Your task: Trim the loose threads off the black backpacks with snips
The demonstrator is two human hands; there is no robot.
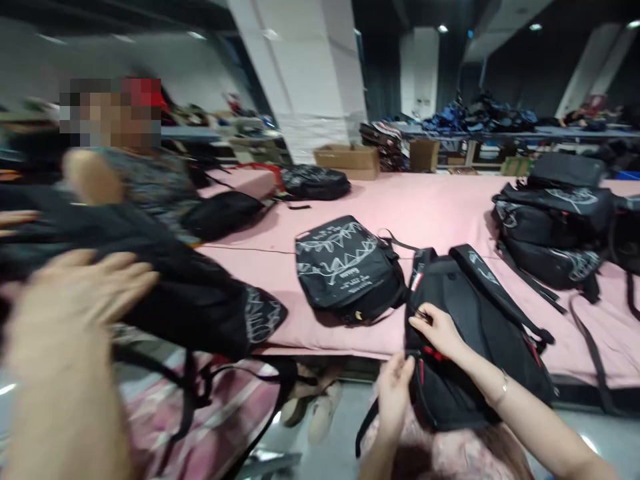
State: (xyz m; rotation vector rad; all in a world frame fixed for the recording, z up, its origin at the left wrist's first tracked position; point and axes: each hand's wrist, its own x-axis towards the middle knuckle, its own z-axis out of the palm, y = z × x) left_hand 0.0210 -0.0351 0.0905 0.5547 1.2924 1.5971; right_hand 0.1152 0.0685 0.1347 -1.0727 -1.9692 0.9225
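A black backpack (190, 300) with white scribbled print at its near corner stretches across the left side, its straps hanging over pink plaid cloth (215, 413). My right hand (95, 287), slightly blurred, lies on top of it with fingers extended and spread. Only some straight fingers of what appears to be my left hand (17, 219) show at the left edge, against the same black fabric. The rest of that hand is out of frame. On the pink-covered table (280, 333), a printed black backpack (345, 267) lies to the right of my bag.
At right, a co-worker's hands (435, 333) pinch at another black backpack (465, 307). Across the table sits another person (150, 180) beside black bags. More backpacks (555, 227) are stacked far right. A cardboard box (347, 160) and a white pillar (313, 73) stand behind.
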